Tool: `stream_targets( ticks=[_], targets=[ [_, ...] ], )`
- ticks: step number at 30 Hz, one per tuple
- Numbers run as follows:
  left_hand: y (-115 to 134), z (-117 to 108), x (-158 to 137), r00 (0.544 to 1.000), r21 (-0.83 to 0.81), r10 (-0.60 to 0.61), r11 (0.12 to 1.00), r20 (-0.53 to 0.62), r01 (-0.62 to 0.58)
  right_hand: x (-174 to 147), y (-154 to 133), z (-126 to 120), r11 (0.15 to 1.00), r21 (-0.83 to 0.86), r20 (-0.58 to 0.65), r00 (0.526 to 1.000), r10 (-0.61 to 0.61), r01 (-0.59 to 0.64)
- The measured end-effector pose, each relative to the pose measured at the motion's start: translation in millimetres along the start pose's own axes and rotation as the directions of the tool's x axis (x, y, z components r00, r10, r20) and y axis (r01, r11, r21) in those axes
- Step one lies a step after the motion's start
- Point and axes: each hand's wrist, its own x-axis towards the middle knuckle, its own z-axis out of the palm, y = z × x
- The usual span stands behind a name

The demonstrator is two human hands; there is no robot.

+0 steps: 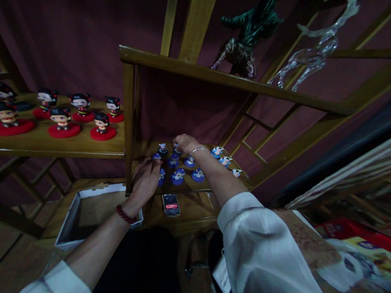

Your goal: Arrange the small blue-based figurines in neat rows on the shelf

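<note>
Several small figurines on purple-blue bases stand in rows on the wooden shelf. My right hand [186,143] reaches to the back row, its fingers closed at a small dark figurine [177,149]. At the left end of the rows, my left hand [146,179] has its fingertips curled at a purple figurine [157,156], which they partly hide. Between my hands are another purple figurine [173,160] and a dark figurine with a pale head [162,148]. Blue-and-white figurines [225,161] line the right side.
Black-haired figurines on red bases [64,128] occupy the left shelf. A green statue [248,38] and a clear deer figure [310,56] stand on the upper board [220,78]. Below are a phone [171,205] and an open shallow box [77,209]. A wooden post [129,128] divides the shelves.
</note>
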Motion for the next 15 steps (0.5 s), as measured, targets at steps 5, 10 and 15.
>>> stream_targets(
  ticks=[5, 10, 15],
  targets=[
    [1, 0, 1, 1.000, 0.012, -0.016, 1.000, 0.003, 0.016, -1, 0, 1, 1.000, -0.015, 0.004, 1.000, -0.009, 0.009],
    [5, -3, 0, 1.000, 0.023, -0.001, 1.000, 0.026, 0.000, -1, 6, 1, 0.999, -0.019, 0.002, 0.999, -0.043, 0.043],
    [4, -2, -2, 1.000, 0.016, -0.022, 1.000, -0.006, 0.022, -3, 22, -2, 0.998, 0.045, -0.036, 0.998, -0.048, 0.050]
  ],
)
